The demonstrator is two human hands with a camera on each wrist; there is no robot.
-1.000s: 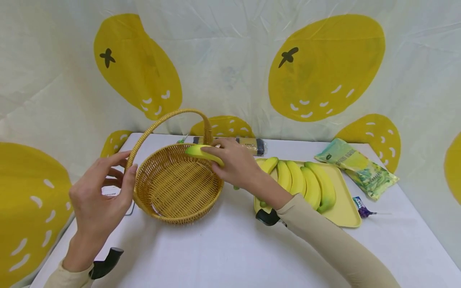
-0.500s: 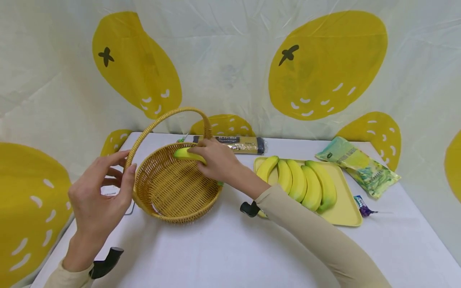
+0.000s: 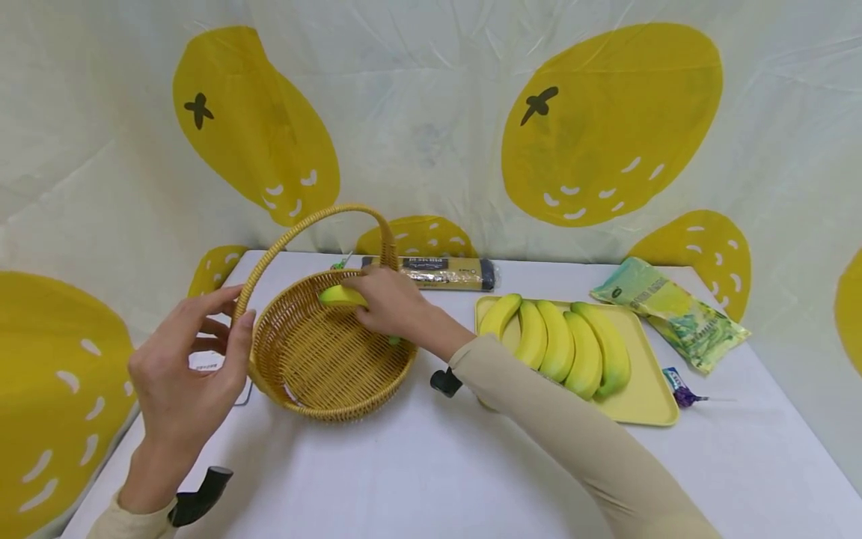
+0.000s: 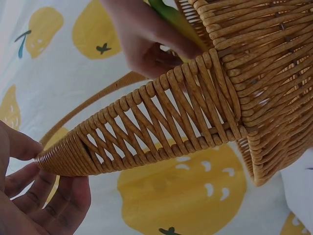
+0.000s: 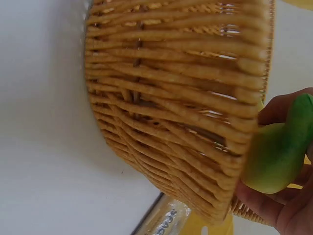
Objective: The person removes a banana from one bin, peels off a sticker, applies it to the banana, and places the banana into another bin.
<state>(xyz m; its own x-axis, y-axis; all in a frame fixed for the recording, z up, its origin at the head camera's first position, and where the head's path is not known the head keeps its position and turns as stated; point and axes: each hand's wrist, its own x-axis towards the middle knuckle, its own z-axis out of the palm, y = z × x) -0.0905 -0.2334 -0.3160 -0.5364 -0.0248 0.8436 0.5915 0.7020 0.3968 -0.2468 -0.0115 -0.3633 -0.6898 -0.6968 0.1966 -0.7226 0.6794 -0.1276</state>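
Note:
A round woven wicker basket stands on the white tablecloth, left of centre. My left hand pinches its arched handle between thumb and fingers; the left wrist view shows the fingertips around the handle. Inside the basket's far right rim, my right hand holds a yellow banana with green ends. In the right wrist view the banana is gripped just past the rim, its green stem towards the wrist. The basket's visible floor is bare. Whether the banana touches the wicker cannot be seen.
Several bananas lie side by side on a yellow tray to the right. Beyond it are a green-yellow packet and a purple-wrapped lollipop. A gold and dark wrapped package lies behind the basket.
My right hand has moved left and slightly down with the banana, from over the basket's right rim to inside it. The left hand keeps its place on the handle.

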